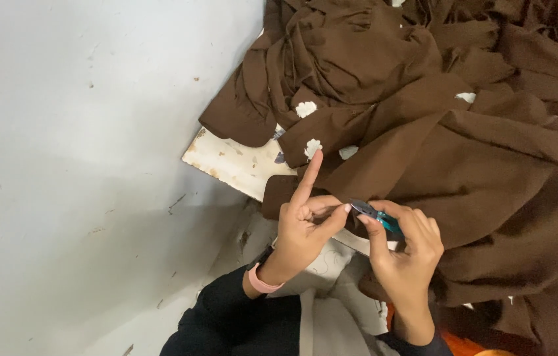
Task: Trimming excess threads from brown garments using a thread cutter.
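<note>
My left hand (304,224) has its index finger pointing up and its thumb and other fingers pinching the edge of a brown cloth piece (283,193). My right hand (405,247) grips a small teal-handled thread snipper (374,214), its metal tip pointing left toward my left thumb. A pink band sits on my left wrist. Both sleeves are black.
A large heap of brown garments (463,118) with small white tags fills the upper right. A worn white board (236,161) lies under it. A pale grey wall (81,165) covers the left half.
</note>
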